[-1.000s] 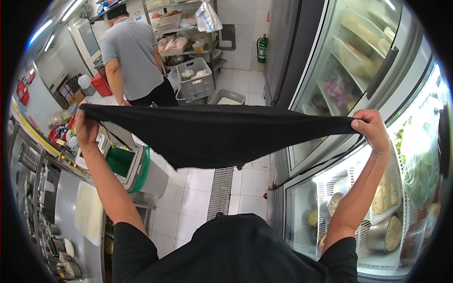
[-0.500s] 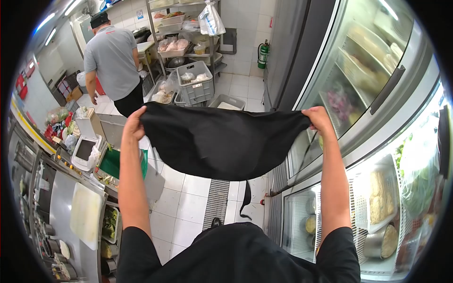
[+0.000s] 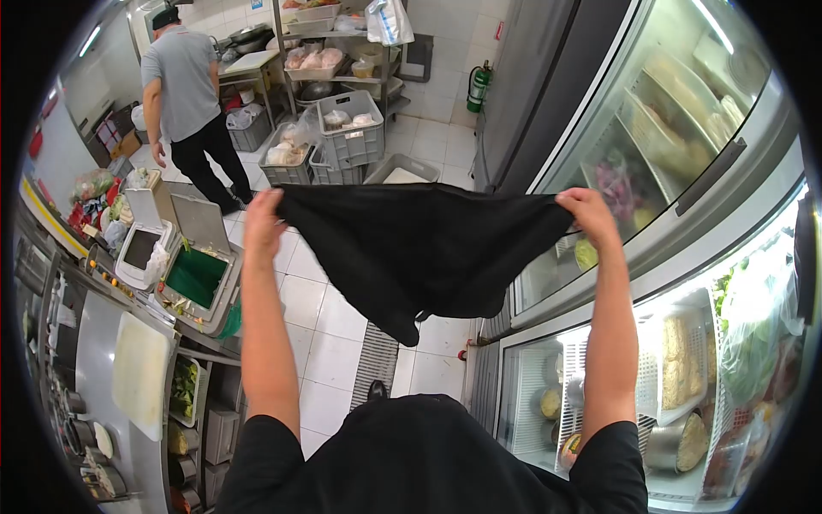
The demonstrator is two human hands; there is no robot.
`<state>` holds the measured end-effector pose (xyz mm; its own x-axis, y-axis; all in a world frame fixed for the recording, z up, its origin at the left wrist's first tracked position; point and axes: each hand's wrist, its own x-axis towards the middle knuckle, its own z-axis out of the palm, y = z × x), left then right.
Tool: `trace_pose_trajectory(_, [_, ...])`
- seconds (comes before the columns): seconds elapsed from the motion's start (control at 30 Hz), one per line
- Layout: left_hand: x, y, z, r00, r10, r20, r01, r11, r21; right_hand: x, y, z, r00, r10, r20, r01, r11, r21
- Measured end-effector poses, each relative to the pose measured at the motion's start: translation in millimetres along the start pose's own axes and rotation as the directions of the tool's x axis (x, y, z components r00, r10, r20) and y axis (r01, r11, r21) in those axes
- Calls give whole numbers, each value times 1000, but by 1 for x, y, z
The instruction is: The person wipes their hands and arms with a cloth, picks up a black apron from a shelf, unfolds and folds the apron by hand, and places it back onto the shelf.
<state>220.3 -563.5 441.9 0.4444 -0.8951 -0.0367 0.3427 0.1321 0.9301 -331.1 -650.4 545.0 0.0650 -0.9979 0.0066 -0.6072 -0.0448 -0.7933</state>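
Pinching black cloth [image 3: 419, 244]: left hand [image 3: 262, 224], right hand [image 3: 591, 218] | folds indistinct | floor drain [image 3: 376, 360] partly hidden behind

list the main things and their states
Black fabric cloth: spread, hanging
Bare left hand: gripping the cloth's left end
Bare right hand: gripping its right end
Grey rectangular green-lined bin: open
Rectangular white cutting board: lying flat
Green fire extinguisher: upright
Silver-framed glass fridge: lit inside

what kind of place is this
Probably a commercial kitchen: there's a white cutting board on a metal counter, a big glass-door fridge stocked with food, and a storage rack holding food containers.
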Motion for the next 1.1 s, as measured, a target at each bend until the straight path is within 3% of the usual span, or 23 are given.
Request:
trace_pose_trajectory(0.07, [5, 3, -43, 995, 92, -41, -97, 981, -165, -8, 12, -25, 998, 31, -47, -30, 999, 21])
trace_pose_trajectory(0.13, [2, 12, -66, 977, 212, -26, -210, 935, -286, -24, 11, -41, 1000, -6, -29, 13, 970, 241])
trace_pose_trajectory(0.27, [-28, 43, -91, 975, 179, 133, -107, 898, -427, -43, 9, -60, 999, 8, 52, -25, 938, 344])
trace_pose_trajectory(0.33, [-36, 51, -94, 974, 173, 145, -89, 885, -458, -44, 13, -62, 983, -67, 173, -33, 853, 521])
trace_pose_trajectory(0.4, [-27, 51, -100, 973, 169, 156, -73, 871, -486, -35, 16, -55, 981, -68, 181, -40, 844, 534])
trace_pose_trajectory(0.43, [-7, 41, -108, 981, 35, 193, 56, 893, -447, -28, 19, -49, 979, -63, 193, -53, 837, 545])
trace_pose_trajectory(0.47, [14, 25, -117, 969, -106, 222, 190, 896, -402, -12, 19, -40, 979, 32, 201, -113, 908, 403])
trace_pose_trajectory(0.5, [41, 2, -124, 945, -295, 143, 327, 885, -332, 5, 19, -28, 972, 131, 194, -179, 951, 251])
trace_pose_trajectory(0.53, [46, -13, -105, 925, -377, -54, 350, 897, -269, 17, 21, -11, 975, 188, 120, -210, 955, 211])
trace_pose_trajectory(0.6, [26, -17, -56, 943, -330, 53, 330, 898, -292, 32, 14, 26, 964, 265, 1, -262, 951, 163])
trace_pose_trajectory(0.63, [22, -27, -37, 955, -272, 116, 293, 921, -256, 24, -8, 44, 966, 258, 16, -257, 950, 179])
trace_pose_trajectory(0.73, [-25, -55, 38, 977, -136, 167, 148, 987, -57, 18, -28, 94, 948, 235, 215, -287, 924, 254])
trace_pose_trajectory(0.8, [-65, -71, 98, 975, -129, 181, 131, 991, 3, 13, -37, 123, 906, 232, 354, -345, 890, 297])
trace_pose_trajectory(1.0, [-117, -117, 187, 969, -22, 248, 0, 996, 88, -1, -55, 170, 864, 195, 465, -342, 904, 255])
trace_pose_trajectory(1.07, [-128, -126, 197, 967, 72, 244, -103, 988, 116, -3, -52, 173, 847, 178, 502, -332, 913, 236])
trace_pose_trajectory(1.1, [-132, -127, 200, 952, 190, 240, -245, 943, 224, -4, -53, 173, 831, 211, 514, -348, 919, 186])
